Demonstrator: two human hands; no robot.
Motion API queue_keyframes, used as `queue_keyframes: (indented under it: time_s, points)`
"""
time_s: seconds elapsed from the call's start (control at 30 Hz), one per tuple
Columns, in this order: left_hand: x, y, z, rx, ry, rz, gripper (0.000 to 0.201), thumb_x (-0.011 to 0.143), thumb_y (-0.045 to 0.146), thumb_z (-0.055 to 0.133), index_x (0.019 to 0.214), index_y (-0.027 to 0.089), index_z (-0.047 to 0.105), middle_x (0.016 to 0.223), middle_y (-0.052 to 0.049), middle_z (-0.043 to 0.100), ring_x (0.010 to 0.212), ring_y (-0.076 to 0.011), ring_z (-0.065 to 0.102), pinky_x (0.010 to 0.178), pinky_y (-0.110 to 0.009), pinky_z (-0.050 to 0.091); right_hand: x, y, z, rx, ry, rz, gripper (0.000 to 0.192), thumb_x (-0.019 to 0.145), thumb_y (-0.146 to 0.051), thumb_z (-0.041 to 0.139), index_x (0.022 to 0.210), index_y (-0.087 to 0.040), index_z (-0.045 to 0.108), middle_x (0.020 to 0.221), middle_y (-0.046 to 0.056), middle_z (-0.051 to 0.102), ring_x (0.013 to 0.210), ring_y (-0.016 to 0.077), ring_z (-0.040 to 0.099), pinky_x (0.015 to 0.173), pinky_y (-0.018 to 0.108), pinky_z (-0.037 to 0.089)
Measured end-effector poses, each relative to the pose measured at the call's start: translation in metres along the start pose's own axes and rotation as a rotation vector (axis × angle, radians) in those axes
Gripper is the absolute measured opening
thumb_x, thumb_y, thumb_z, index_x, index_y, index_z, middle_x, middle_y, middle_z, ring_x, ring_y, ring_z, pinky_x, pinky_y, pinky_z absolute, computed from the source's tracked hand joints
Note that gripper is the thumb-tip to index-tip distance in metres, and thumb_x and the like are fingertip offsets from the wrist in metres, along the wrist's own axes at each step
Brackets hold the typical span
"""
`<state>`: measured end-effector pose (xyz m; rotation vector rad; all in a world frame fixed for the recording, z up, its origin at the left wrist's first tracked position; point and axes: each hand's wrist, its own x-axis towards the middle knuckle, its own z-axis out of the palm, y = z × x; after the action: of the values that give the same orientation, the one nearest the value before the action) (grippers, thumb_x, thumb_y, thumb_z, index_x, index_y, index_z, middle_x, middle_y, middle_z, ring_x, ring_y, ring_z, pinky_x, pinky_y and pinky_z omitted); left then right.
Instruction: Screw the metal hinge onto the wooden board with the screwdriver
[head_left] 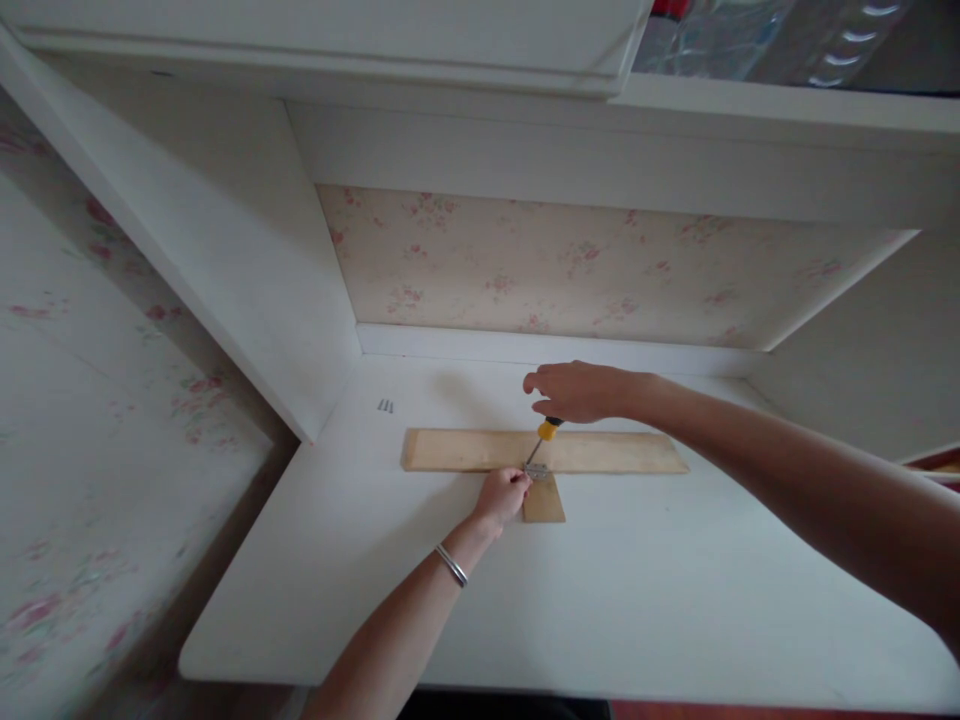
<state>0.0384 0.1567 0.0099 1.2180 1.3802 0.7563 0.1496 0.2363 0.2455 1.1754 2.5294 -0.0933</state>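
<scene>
A long flat wooden board (pixel 615 453) lies across the white desk, and a shorter wooden piece (pixel 545 502) sits at its near edge, below the middle. Where the two meet rests a small metal hinge (pixel 537 470) with holes in it. My left hand (pixel 504 497), a silver bangle at its wrist, is closed with its fingertips at the hinge's left side. Above the board, my right hand (pixel 581 391) grips the top of a screwdriver (pixel 548 430) with a yellow and black handle. The screwdriver is tilted, its tip down at the hinge; the exact contact point is too small to make out.
The white desk (pixel 337 600) has a rounded front-left corner. A white side panel (pixel 225 230) rises at the left, and a cabinet (pixel 337 40) hangs overhead. Clear plastic items (pixel 727 40) sit on the upper right shelf. Floral wallpaper (pixel 525 260) covers the back wall.
</scene>
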Motion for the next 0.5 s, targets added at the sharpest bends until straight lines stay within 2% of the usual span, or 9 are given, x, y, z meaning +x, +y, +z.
queue_keyframes:
  time_s: [0.07,0.13,0.2,0.27,0.33,0.4,0.5]
  points:
    - [0.0010,-0.0021,0.0007,-0.008,0.002,0.017,0.024,0.077,0.032,0.052,0.062,0.015,0.059,0.061,-0.001,0.058,0.059,-0.0114,0.047,0.055,-0.024,0.029,-0.0019,0.0010,0.0004,0.025,0.019,-0.149,0.042,0.075,-0.030,0.060,0.117,-0.024,0.054,0.123,0.009,0.052,0.085,0.0216,0.060,0.067,0.030,0.042]
    - [0.0018,-0.0038,0.0014,-0.013,0.002,0.028,0.025,0.078,0.033,0.052,0.062,0.015,0.059,0.061,-0.001,0.058,0.059,-0.0115,0.048,0.054,-0.023,0.029,-0.0023,0.0021,0.0008,0.062,0.038,-0.218,0.050,0.069,-0.031,0.066,0.117,-0.026,0.053,0.131,0.007,0.046,0.086,0.0203,0.060,0.065,0.028,0.042]
    - [0.0019,-0.0048,0.0018,-0.012,0.006,0.027,0.026,0.078,0.034,0.051,0.062,0.015,0.058,0.061,-0.001,0.058,0.059,-0.0115,0.049,0.054,-0.023,0.029,-0.0007,0.0024,0.0007,0.072,0.048,-0.142,0.052,0.071,-0.040,0.065,0.119,-0.024,0.053,0.130,0.009,0.047,0.090,0.0229,0.059,0.066,0.030,0.042]
    - [0.0015,-0.0049,0.0016,-0.011,0.010,0.028,0.026,0.078,0.035,0.051,0.062,0.015,0.058,0.061,-0.001,0.058,0.059,-0.0114,0.048,0.054,-0.023,0.028,0.0017,0.0020,-0.0002,0.053,0.031,0.001,0.049,0.079,-0.049,0.054,0.118,-0.020,0.054,0.118,0.013,0.055,0.092,0.0268,0.059,0.069,0.033,0.042]
    - [0.0011,-0.0046,0.0010,-0.014,0.002,0.025,0.026,0.078,0.035,0.051,0.062,0.016,0.058,0.060,0.000,0.057,0.057,-0.0113,0.047,0.053,-0.023,0.028,0.0028,0.0018,-0.0014,0.033,0.013,0.039,0.040,0.087,-0.043,0.044,0.116,-0.018,0.055,0.109,0.013,0.060,0.093,0.0276,0.059,0.072,0.035,0.042]
    - [0.0008,-0.0044,0.0006,-0.021,-0.007,0.022,0.026,0.077,0.035,0.051,0.062,0.016,0.058,0.058,0.000,0.056,0.056,-0.0112,0.046,0.052,-0.023,0.027,0.0020,0.0022,-0.0021,0.039,0.001,-0.075,0.032,0.085,-0.029,0.046,0.114,-0.020,0.056,0.113,0.011,0.058,0.092,0.0244,0.059,0.073,0.033,0.041]
    - [0.0006,-0.0042,0.0007,-0.035,-0.001,0.027,0.025,0.077,0.034,0.052,0.060,0.016,0.057,0.059,0.000,0.056,0.058,-0.0111,0.047,0.054,-0.023,0.028,-0.0002,0.0026,-0.0016,0.079,0.003,-0.242,0.041,0.074,-0.020,0.058,0.114,-0.024,0.055,0.123,0.008,0.052,0.090,0.0203,0.059,0.072,0.029,0.042]
